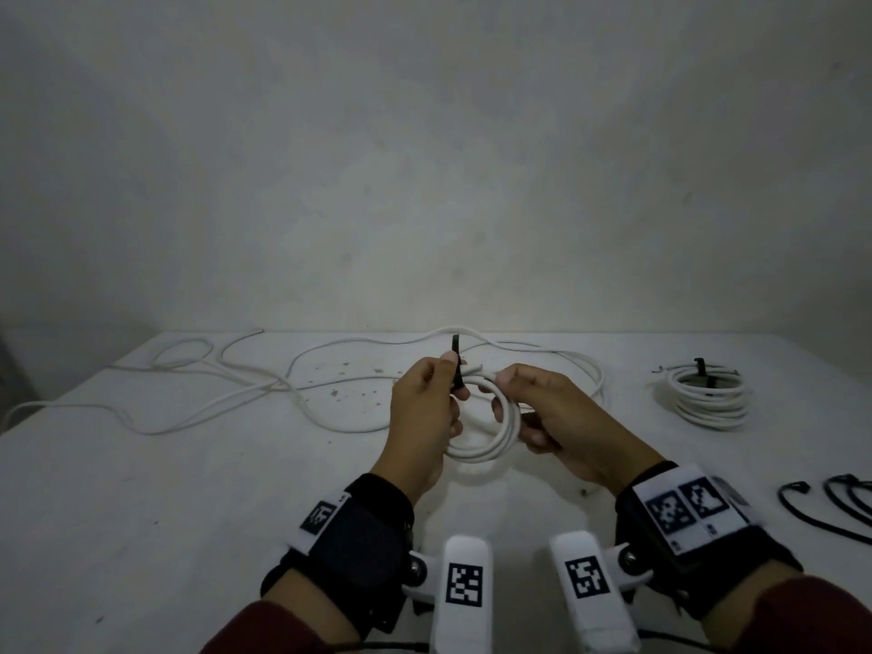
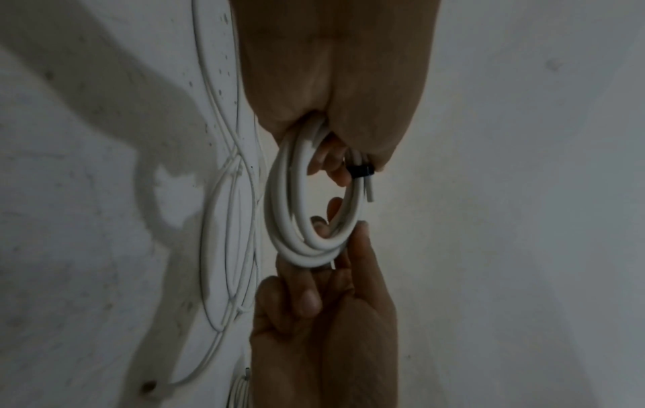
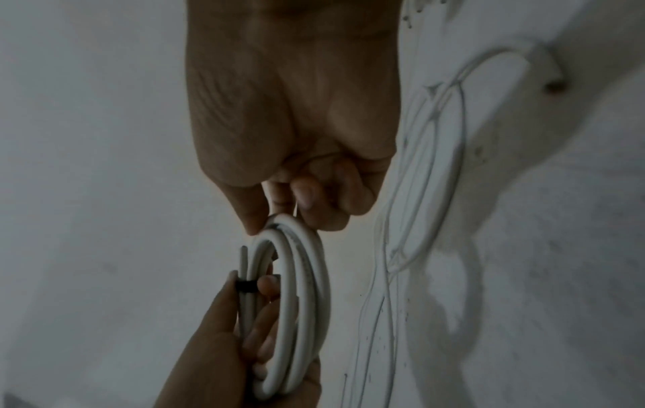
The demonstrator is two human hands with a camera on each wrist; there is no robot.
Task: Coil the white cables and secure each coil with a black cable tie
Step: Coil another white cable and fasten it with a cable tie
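A small white cable coil [image 1: 490,431] is held above the table between both hands. My left hand [image 1: 443,376] pinches the black cable tie [image 1: 456,351] against the coil's top left, and the tie's tail sticks up past the thumb. My right hand [image 1: 507,398] grips the coil's right side with curled fingers. In the left wrist view the black cable tie [image 2: 361,171] bands the white cable coil [image 2: 300,220] beside a short free cable end. In the right wrist view the black cable tie [image 3: 246,285] crosses the strands of the white cable coil [image 3: 303,289] under the left thumb.
A tied white coil [image 1: 710,394] lies at the right of the table [image 1: 188,488]. Loose white cables [image 1: 264,384] sprawl across the back and left. Spare black ties [image 1: 835,502] lie at the right edge. A bare wall rises behind the table.
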